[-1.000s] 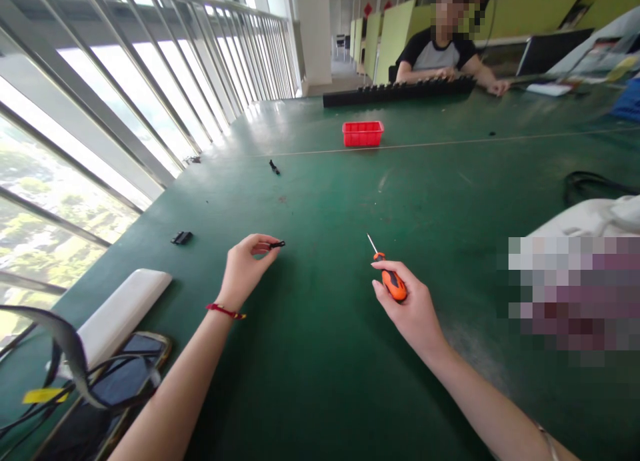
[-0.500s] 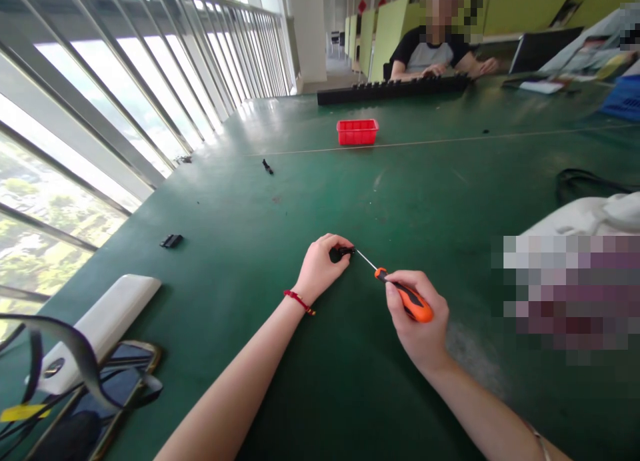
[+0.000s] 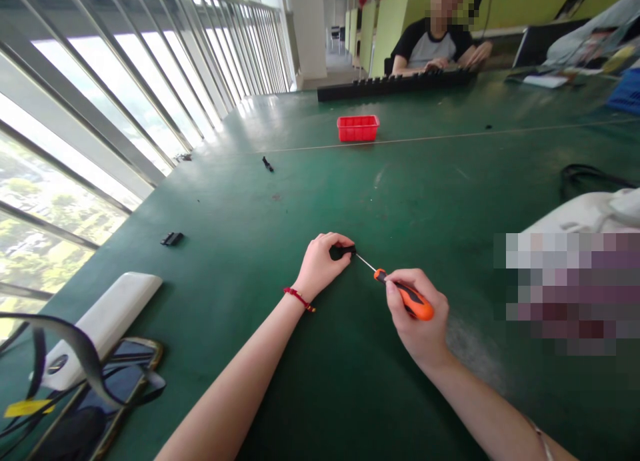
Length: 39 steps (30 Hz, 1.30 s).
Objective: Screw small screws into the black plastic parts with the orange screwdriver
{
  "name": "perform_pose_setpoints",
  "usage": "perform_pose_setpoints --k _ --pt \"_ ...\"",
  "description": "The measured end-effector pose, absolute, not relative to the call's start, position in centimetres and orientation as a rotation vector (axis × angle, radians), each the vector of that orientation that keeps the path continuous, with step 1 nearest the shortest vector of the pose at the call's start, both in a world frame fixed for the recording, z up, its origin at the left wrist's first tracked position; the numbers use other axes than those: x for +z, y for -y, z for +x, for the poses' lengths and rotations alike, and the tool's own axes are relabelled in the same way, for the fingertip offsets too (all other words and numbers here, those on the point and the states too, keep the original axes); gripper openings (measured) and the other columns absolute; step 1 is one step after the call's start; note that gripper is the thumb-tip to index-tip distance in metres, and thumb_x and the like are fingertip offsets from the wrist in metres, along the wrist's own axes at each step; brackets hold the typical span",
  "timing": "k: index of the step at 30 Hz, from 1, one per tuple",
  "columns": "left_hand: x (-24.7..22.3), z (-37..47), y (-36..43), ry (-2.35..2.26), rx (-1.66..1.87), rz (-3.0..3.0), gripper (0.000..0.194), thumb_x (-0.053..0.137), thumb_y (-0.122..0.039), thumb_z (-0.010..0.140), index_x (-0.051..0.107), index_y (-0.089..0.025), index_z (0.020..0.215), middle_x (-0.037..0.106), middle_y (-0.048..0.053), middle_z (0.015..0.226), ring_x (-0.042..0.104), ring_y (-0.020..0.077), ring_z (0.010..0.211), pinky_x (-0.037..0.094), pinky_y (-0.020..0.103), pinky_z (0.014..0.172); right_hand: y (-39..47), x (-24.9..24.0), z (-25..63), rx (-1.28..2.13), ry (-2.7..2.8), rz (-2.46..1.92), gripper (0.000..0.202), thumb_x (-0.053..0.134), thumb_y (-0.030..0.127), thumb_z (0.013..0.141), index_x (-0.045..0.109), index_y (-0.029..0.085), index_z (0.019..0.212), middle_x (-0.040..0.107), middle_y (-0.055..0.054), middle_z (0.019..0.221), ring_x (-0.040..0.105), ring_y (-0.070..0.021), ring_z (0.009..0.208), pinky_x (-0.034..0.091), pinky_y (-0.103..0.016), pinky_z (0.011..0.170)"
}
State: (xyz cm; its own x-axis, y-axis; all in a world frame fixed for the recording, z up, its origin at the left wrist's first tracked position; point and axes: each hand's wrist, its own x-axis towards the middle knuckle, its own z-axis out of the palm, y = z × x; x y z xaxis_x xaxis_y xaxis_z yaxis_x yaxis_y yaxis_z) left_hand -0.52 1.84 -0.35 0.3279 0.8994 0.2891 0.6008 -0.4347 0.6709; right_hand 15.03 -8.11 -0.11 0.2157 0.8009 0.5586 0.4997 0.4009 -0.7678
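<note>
In the middle of the head view, my left hand [image 3: 325,264] is closed on a small black part [image 3: 342,252], pinched between thumb and fingers. Its exact kind is too small to make out. My right hand [image 3: 421,314] wraps round the orange and black handle of a screwdriver [image 3: 416,302]. The thin metal shaft points up and left, and its tip meets the right end of the black part. Whether the tip sits in a screw I cannot tell.
A red bin [image 3: 358,128] stands farther back on the green table [image 3: 240,214]. Small black pieces [image 3: 173,239] lie to the left, above a white box [image 3: 107,328] and a phone [image 3: 125,374]. A person [image 3: 435,48] sits behind a long black strip [image 3: 395,86]. White cloth [image 3: 585,214] lies at right.
Both hands keep almost the same place and grip. The screwdriver's handle looks very slightly shifted, and the camera view has tilted a little. The person across has moved a hand.
</note>
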Motion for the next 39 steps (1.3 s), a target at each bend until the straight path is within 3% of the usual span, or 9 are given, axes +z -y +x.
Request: perform_pose_setpoints --k 25,31,39 --pt "0.3 -0.7 -1.3 -1.314 0.612 2.717 0.017 0.049 -0.017 0.083 0.062 -0.020 0.094 0.069 0.004 0.094 0.061 0.0187 0.088 0.048 0.032 0.080 8.0 -0.4 15.1 0.327 1.464 -1.244 0.006 0.054 0.021 0.083 0.057 0.021 0.078 0.062 0.000 0.071 0.056 -0.0123 0.059 0.045 -0.025 0.055" --pt "0.2 -1.2 -1.5 -1.354 0.688 2.617 0.020 0.046 -0.022 0.089 0.063 -0.021 0.098 0.070 0.002 0.094 0.064 0.0158 0.086 0.049 0.027 0.076 8.1 -0.2 15.1 0.296 1.430 -1.238 0.004 0.055 0.023 0.083 0.058 0.021 0.082 0.063 -0.001 0.074 0.057 -0.0125 0.061 0.047 -0.025 0.057" --pt "0.0 -1.4 -2.0 -1.368 0.854 2.380 0.022 0.047 -0.029 0.090 0.066 -0.019 0.088 0.069 0.003 0.091 0.060 0.0182 0.090 0.047 0.032 0.084 8.1 -0.1 15.0 0.337 1.395 -1.242 0.003 0.056 0.023 0.083 0.057 0.021 0.084 0.062 0.000 0.075 0.058 -0.0119 0.063 0.048 -0.024 0.059"
